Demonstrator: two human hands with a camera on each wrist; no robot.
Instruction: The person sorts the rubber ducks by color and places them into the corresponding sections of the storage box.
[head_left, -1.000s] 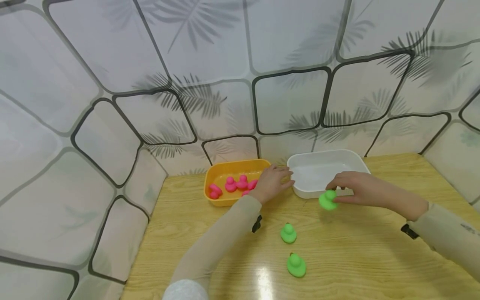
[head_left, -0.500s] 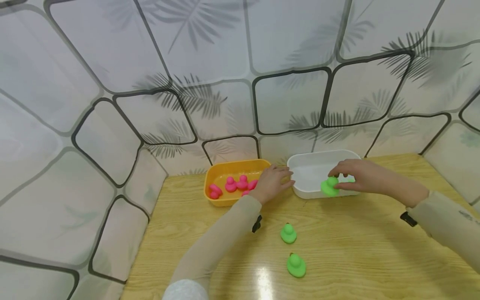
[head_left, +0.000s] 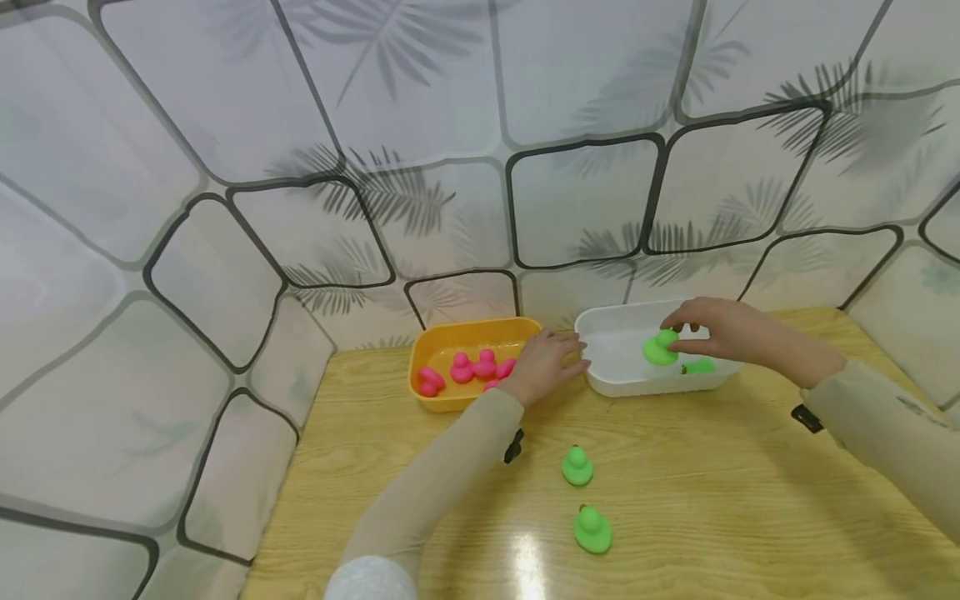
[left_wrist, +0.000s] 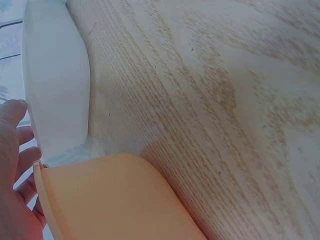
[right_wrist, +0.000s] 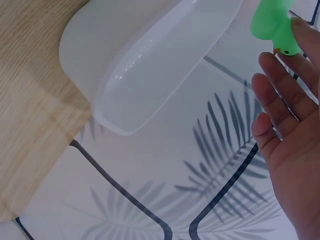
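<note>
My right hand (head_left: pixel 712 329) pinches a green rubber duck (head_left: pixel 660 350) by its head between thumb and fingertips, over the white tub (head_left: pixel 611 387). The same duck (right_wrist: pixel 274 22) shows at the top of the right wrist view. Another green duck (head_left: pixel 699 367) lies on its side within the white tub. My left hand (head_left: pixel 543 364) rests at the neighbouring rims of the yellow tub (head_left: pixel 442 406) and the white tub, fingers loosely extended. In the left wrist view its fingers (left_wrist: pixel 25 155) lie at both rims.
Several pink ducks (head_left: pixel 461 369) are in the yellow tub, some hidden behind my left hand. Two green ducks stand on the wooden table, one nearer (head_left: pixel 592 531) and one farther (head_left: pixel 577 467). A patterned wall (head_left: pixel 450 217) rises close behind both tubs.
My right hand has carried the green duck away from me, from before the white tub to over it. The duck lying inside has come into fuller view. My left hand has stayed put.
</note>
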